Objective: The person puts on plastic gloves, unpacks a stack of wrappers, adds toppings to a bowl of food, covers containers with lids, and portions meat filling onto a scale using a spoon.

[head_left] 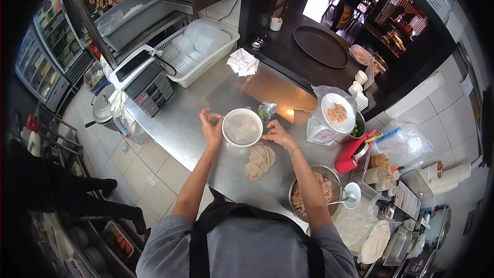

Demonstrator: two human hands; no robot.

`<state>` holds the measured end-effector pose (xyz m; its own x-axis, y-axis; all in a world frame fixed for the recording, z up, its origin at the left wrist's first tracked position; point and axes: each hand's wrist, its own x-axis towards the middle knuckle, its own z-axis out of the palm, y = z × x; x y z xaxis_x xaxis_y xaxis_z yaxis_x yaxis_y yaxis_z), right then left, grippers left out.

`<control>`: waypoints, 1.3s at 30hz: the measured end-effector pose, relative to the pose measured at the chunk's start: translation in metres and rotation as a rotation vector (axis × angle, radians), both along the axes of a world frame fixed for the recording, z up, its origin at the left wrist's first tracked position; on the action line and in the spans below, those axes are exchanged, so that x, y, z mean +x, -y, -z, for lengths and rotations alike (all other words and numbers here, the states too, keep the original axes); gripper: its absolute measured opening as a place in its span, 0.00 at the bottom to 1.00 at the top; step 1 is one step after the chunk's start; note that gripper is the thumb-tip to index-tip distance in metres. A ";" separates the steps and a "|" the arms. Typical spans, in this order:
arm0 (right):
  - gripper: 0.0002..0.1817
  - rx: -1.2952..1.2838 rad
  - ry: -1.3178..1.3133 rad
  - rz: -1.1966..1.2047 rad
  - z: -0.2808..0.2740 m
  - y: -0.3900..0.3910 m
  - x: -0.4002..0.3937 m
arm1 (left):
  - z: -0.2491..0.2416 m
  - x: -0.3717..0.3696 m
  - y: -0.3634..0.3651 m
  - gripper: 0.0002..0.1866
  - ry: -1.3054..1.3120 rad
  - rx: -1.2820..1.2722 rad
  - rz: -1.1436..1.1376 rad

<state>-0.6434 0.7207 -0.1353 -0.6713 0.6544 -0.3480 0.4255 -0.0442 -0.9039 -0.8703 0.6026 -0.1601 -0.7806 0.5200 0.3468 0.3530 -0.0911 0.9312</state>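
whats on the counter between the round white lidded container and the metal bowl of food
In the head view, a crumpled beige cloth lies on the steel counter between the round white lidded container and the metal bowl of food.

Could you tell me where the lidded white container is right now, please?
In the head view, the lidded white container sits centre on the steel counter, between the left hand and right hand.

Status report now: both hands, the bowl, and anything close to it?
Left hand and right hand at the lidded bowl. Brown cloth beside it.

No text, label, brand or number is legible anywhere in view.
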 end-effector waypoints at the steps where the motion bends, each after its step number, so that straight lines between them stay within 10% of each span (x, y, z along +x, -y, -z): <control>1: 0.27 -0.005 -0.056 -0.016 0.007 -0.002 -0.007 | 0.008 0.004 0.000 0.30 0.117 -0.008 0.055; 4: 0.28 0.213 -0.202 0.000 0.029 -0.007 -0.018 | 0.031 0.005 -0.005 0.31 0.371 0.108 0.094; 8: 0.32 0.453 -0.005 0.252 0.046 0.007 -0.017 | 0.035 -0.012 -0.001 0.27 -0.247 -0.317 -0.179; 11: 0.25 0.038 -0.148 0.457 0.035 0.044 -0.028 | 0.030 -0.007 0.007 0.26 0.688 0.203 0.306; 24: 0.25 0.194 -0.526 0.807 0.059 0.094 -0.035 | -0.062 -0.030 -0.030 0.08 -0.609 -0.630 0.388; 31: 0.25 0.232 -0.531 0.826 0.063 0.094 -0.036 | -0.065 -0.024 -0.040 0.12 -0.870 -0.732 0.343; 39: 0.18 0.677 0.285 0.337 -0.017 0.127 0.017 | -0.108 -0.091 0.114 0.25 -0.936 -0.628 -0.237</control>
